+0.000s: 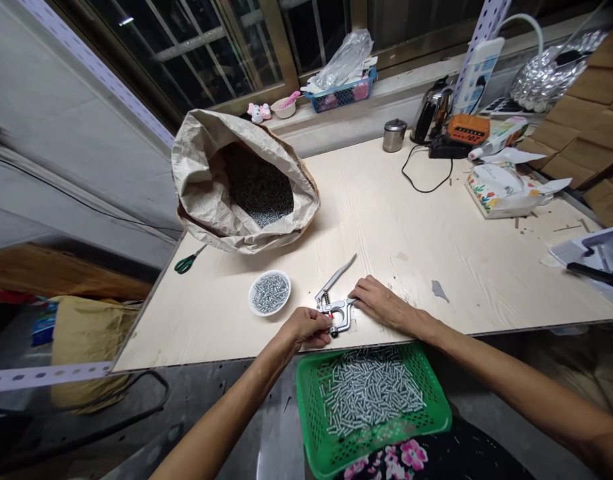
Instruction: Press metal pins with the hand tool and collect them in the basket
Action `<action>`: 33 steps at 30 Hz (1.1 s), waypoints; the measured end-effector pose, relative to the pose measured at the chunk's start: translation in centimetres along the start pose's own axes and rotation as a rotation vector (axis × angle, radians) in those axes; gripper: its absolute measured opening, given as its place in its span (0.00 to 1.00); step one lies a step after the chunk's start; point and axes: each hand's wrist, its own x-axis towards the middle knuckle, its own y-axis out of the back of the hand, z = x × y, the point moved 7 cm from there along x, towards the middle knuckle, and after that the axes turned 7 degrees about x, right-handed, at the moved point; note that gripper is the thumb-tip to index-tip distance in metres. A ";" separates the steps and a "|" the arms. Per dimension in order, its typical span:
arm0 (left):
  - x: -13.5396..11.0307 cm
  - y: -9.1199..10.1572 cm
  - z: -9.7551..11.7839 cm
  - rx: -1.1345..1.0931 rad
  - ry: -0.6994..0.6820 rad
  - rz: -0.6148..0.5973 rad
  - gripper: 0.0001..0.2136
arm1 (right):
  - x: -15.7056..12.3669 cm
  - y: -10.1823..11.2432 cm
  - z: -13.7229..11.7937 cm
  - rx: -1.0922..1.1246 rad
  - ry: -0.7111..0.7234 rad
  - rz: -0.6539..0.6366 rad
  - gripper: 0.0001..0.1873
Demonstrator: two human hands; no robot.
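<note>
A metal hand press tool (335,293) with long handles lies on the pale wooden table (436,253) near its front edge. My left hand (307,327) is pinched closed at the tool's jaw, holding something too small to make out. My right hand (379,301) rests on the table at the right side of the tool's head, fingers closed against it. A small white bowl (269,292) of little metal parts sits just left of the tool. A green plastic basket (369,401) full of small silver pieces sits on my lap below the table edge.
A large open paper sack (239,180) of metal parts stands at the back left. Green-handled scissors (188,261) lie at the left edge. A kettle (433,110), steel cup (394,135), orange device (467,128) and tissue pack (501,190) crowd the back right. A blue basket (342,95) sits on the windowsill.
</note>
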 end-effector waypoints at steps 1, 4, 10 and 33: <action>-0.1 0.0 0.0 0.007 0.007 0.006 0.08 | 0.2 0.5 0.1 0.028 0.004 0.000 0.10; -1.0 0.1 0.7 0.134 -0.067 0.112 0.09 | 1.6 2.2 1.2 -0.045 -0.021 0.057 0.16; -6.0 -4.1 2.7 0.617 -0.792 0.582 0.08 | 5.4 1.5 3.4 -0.342 -0.008 -0.037 0.15; -1.2 0.1 -1.3 -0.020 -0.316 0.438 0.19 | 0.0 0.5 0.3 -0.081 -0.009 -0.081 0.12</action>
